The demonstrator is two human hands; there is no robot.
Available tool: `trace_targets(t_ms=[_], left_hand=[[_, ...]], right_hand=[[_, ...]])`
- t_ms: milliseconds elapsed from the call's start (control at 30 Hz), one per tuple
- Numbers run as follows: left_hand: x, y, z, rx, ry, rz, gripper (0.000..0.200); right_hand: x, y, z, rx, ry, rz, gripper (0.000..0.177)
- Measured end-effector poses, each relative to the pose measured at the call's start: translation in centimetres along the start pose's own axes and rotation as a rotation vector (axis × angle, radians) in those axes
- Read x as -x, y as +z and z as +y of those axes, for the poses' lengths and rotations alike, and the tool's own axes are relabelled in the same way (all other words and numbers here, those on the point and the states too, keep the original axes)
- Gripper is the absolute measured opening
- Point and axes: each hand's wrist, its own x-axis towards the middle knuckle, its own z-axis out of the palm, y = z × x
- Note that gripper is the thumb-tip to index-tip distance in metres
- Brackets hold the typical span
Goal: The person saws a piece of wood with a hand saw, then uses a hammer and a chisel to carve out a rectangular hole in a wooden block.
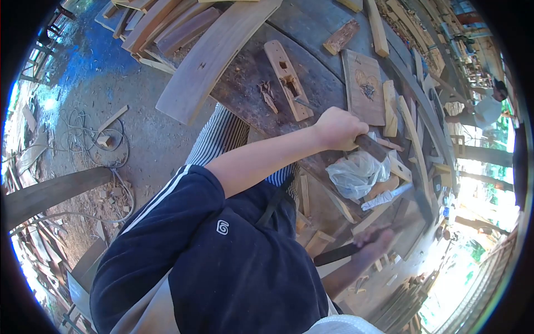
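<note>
My left hand (340, 129) is closed round a chisel with a dark wooden handle (371, 147). Its metal blade (306, 103) reaches to the edge of a light wooden block (287, 79), which looks like a hand plane body with cut openings and lies on the bench. Lower down and apart from the bench block, my right hand (374, 245) is blurred by motion. It grips a dark wooden piece (336, 255), perhaps a mallet or striking stick, partly hidden beside my body. Wood shavings (267, 96) lie beside the block.
The dark bench (239, 100) also bears a curved plank (214, 67), a board with small metal bits (364, 89), a clear plastic bag (359, 173) and wood offcuts (341, 37). A cable (83, 136) coils on the floor. Another person (488, 108) is at the far right.
</note>
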Motion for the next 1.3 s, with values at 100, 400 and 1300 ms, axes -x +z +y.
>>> trace_targets(t_ms=[100, 400, 1300], left_hand=[[-0.5, 0.2, 0.2, 0.017, 0.009, 0.002, 0.018], [-0.4, -0.8, -0.1, 0.012, 0.012, 0.004, 0.019], [3.6, -11.5, -4.7, -0.218, -0.214, -0.173, 0.038]], right_hand=[[-0.6, 0.3, -3.8, -0.222, 0.010, 0.123, 0.027], [0.3, 3.3, -2.5, 0.115, 0.317, -0.032, 0.024], [1.8, 2.5, 0.5, -0.087, 0.392, 0.052, 0.026]])
